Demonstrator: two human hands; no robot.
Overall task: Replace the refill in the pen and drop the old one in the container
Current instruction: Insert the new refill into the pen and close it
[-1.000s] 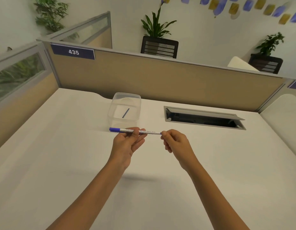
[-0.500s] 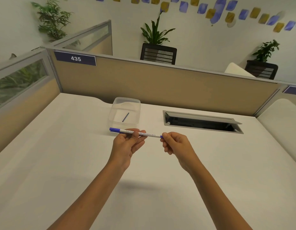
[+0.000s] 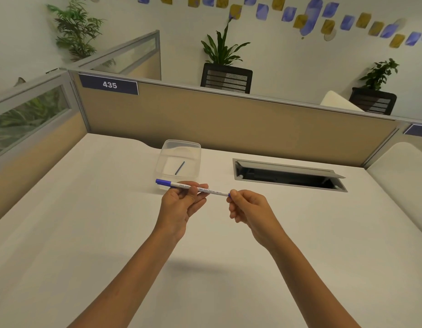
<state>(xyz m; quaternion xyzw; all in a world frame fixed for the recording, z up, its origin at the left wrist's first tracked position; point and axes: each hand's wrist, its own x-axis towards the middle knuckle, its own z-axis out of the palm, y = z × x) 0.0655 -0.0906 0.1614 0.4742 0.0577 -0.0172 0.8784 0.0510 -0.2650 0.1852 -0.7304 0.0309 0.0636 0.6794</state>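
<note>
A white pen (image 3: 214, 191) with a blue cap at its left end is held level above the white desk. My left hand (image 3: 181, 204) grips the barrel near its middle. The fingertips of my right hand (image 3: 247, 207) pinch the pen's right end, where a bit of blue shows. Just behind the pen stands a clear plastic container (image 3: 167, 147) with a thin dark refill (image 3: 179, 168) lying on its bottom.
An open cable hatch (image 3: 288, 176) is set into the desk to the right of the container. Tan partition panels (image 3: 229, 124) wall the desk at the back and left. A second desk surface (image 3: 404, 171) adjoins at the right.
Both hands keep the same hold on the pen. The view has tilted up a little, so hands and desk sit slightly lower in the frame.
</note>
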